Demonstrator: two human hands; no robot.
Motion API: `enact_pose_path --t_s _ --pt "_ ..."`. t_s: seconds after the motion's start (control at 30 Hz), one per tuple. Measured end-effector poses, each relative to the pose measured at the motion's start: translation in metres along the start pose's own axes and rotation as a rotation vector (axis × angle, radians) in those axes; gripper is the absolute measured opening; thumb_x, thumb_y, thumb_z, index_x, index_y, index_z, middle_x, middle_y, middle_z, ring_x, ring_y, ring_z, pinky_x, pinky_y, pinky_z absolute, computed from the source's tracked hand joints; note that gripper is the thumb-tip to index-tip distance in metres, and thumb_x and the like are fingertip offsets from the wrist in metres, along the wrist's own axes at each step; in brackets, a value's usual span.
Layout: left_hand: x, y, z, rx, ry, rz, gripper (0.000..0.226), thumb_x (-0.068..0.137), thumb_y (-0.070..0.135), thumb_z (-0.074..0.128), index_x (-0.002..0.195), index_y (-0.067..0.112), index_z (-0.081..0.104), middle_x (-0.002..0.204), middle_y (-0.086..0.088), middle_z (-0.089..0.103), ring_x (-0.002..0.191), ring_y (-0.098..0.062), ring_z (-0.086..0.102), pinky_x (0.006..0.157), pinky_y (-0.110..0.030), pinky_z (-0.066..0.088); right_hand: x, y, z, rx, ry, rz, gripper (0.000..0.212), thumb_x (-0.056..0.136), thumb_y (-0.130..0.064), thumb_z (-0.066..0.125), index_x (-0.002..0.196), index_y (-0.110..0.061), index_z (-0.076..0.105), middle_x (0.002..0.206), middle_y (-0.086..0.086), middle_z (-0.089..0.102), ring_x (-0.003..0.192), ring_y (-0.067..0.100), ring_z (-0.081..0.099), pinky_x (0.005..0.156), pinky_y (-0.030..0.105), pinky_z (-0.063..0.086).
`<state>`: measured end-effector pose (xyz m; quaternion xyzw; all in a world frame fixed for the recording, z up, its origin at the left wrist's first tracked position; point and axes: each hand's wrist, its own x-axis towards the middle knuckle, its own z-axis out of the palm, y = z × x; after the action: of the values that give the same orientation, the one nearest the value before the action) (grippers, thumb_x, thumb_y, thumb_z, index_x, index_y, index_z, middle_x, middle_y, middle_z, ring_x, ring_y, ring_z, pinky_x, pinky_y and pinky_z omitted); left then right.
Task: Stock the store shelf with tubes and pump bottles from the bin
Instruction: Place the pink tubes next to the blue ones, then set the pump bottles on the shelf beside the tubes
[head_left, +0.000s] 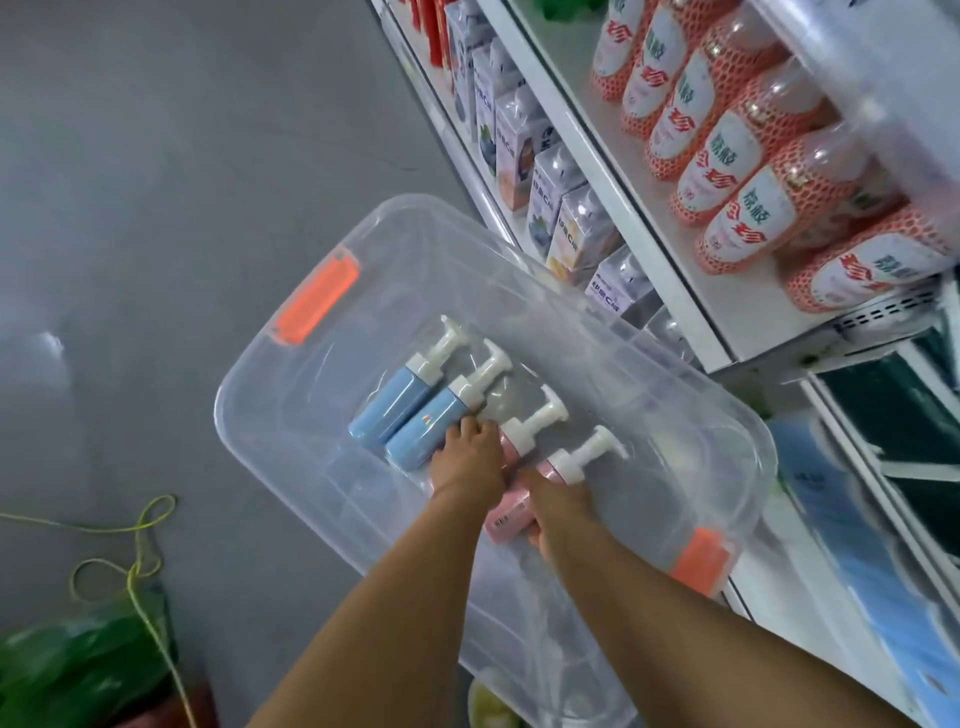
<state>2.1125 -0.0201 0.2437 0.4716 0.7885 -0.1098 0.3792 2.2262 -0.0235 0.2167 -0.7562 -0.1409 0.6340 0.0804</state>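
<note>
A clear plastic bin (311, 467) with orange handles stands on the grey floor beside the shelf. In it lie two blue pump bottles (395, 410) side by side, and to their right two pink pump bottles with white pumps. My left hand (467, 460) lies over the body of the nearer-left pink pump bottle (511, 439), fingers curled round it and touching the second blue bottle. My right hand (550, 519) grips the other pink pump bottle (511, 514) round its middle. No tubes show in the bin.
The white store shelf (613, 197) rises on the right, its upper level filled with orange-netted bottles (727, 171) and the level below with boxed pump items (550, 208). A green bag (78, 670) and a yellow-green cord (140, 566) lie on the floor at lower left.
</note>
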Motion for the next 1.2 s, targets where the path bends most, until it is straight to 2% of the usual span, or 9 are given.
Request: enact_pose_path --t_s 0.13,0.2,0.27,0.37,0.57,0.73,0.93,1.13,1.2 --pt "-0.003 0.001 0.000 -0.055 -0.049 -0.037 0.065 0.083 0.032 0.071 0.135 0.012 0.038 0.136 -0.009 0.038 0.127 -0.030 0.039 0.101 -0.039 0.039 -0.007 -0.009 0.000 -0.053 -0.040 -0.053 0.045 0.051 -0.024 0.078 0.091 -0.013 0.061 0.094 0.011 0.071 0.081 0.028 0.070 0.073 0.052 0.059" --pt "-0.007 -0.002 -0.007 -0.194 -0.101 -0.085 0.063 0.080 0.030 0.071 0.131 0.008 0.042 0.131 -0.012 0.043 0.124 -0.032 0.044 0.102 -0.036 0.038 -0.018 -0.017 -0.003 -0.086 -0.045 -0.120 0.039 0.058 -0.015 0.077 0.094 -0.014 0.062 0.096 0.013 0.071 0.081 0.031 0.070 0.073 0.052 0.059" --pt "-0.014 -0.006 -0.014 -0.366 -0.142 -0.125 0.062 0.064 0.031 0.072 0.119 0.008 0.054 0.118 -0.011 0.055 0.113 -0.029 0.054 0.095 -0.036 0.046 -0.035 -0.027 -0.008 -0.130 -0.062 -0.167 0.027 0.072 -0.007 0.074 0.094 -0.013 0.061 0.093 0.013 0.068 0.078 0.030 0.067 0.065 0.040 0.058" --pt "-0.028 -0.010 -0.025 -0.605 -0.115 -0.165 0.059 0.046 0.036 0.065 0.100 0.013 0.063 0.095 -0.005 0.065 0.089 -0.021 0.063 0.081 -0.038 0.054 -0.059 -0.039 -0.016 -0.204 -0.104 -0.238 0.027 0.065 -0.016 0.075 0.089 -0.013 0.063 0.089 0.010 0.069 0.073 0.025 0.066 0.056 0.027 0.047" --pt "-0.083 0.002 -0.067 -0.954 -0.024 -0.189 0.022 0.084 0.026 0.067 0.103 0.016 0.063 0.089 0.000 0.067 0.077 -0.013 0.062 0.063 -0.025 0.048 -0.117 -0.055 -0.034 -0.248 -0.248 -0.375 0.027 0.070 -0.024 0.082 0.091 -0.020 0.066 0.093 0.003 0.072 0.085 0.020 0.069 0.072 0.033 0.056" --pt "-0.144 0.007 -0.100 -1.231 -0.083 -0.145 0.026 0.087 0.015 0.055 0.110 0.011 0.065 0.095 -0.008 0.073 0.085 -0.025 0.070 0.066 -0.030 0.053 -0.169 -0.059 -0.062 -0.240 -0.366 -0.437 0.031 0.077 -0.013 0.073 0.106 -0.017 0.066 0.100 0.006 0.073 0.094 0.023 0.069 0.089 0.046 0.055" --pt "-0.228 0.019 -0.122 -1.477 -0.138 -0.059 0.046 0.077 0.017 0.053 0.121 0.009 0.060 0.111 -0.015 0.071 0.105 -0.034 0.066 0.093 -0.046 0.052 -0.236 -0.053 -0.096 -0.205 -0.428 -0.532 0.029 0.082 -0.021 0.069 0.110 -0.019 0.066 0.103 0.008 0.073 0.097 0.024 0.069 0.089 0.046 0.055" --pt "-0.312 0.031 -0.125 -1.543 -0.157 0.110 0.035 0.085 0.014 0.053 0.119 0.009 0.059 0.110 -0.016 0.071 0.100 -0.030 0.068 0.077 -0.038 0.055 -0.304 -0.033 -0.135 -0.157 -0.479 -0.622 0.033 0.081 -0.034 0.069 0.111 -0.020 0.067 0.102 0.008 0.074 0.099 0.027 0.069 0.090 0.043 0.055" --pt "-0.336 0.036 -0.123 -1.519 -0.146 0.186 0.035 0.088 0.011 0.053 0.121 0.006 0.059 0.112 -0.018 0.070 0.103 -0.032 0.067 0.084 -0.043 0.056 -0.326 -0.022 -0.147 -0.143 -0.453 -0.661 0.042 0.076 -0.039 0.072 0.113 -0.019 0.066 0.101 0.006 0.074 0.098 0.025 0.070 0.093 0.046 0.054"
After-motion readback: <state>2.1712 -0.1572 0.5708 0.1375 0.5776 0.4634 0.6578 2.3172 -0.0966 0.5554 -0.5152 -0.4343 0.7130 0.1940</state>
